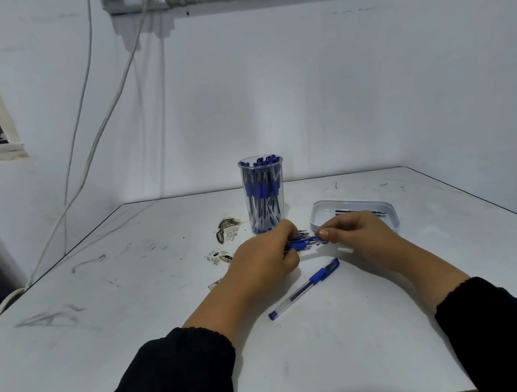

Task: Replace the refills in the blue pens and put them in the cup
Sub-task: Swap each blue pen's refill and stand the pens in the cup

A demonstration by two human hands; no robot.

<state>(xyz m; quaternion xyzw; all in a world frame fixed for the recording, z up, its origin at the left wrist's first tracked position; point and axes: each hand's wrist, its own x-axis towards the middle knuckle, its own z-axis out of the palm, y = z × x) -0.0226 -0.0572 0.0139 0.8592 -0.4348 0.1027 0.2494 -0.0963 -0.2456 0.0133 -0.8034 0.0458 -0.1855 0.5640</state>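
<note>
Left hand (264,252) grips a bunch of blue pens (302,242); right hand (354,234) pinches the bunch's tip end. Cup (263,192) at 12 o'clock, spare pen (304,287) at 6, tray (353,215) at 2.

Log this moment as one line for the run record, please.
left hand grips blue pens | right hand pinches their tip end | spare pen on table | cup holds pens | tray behind
</note>
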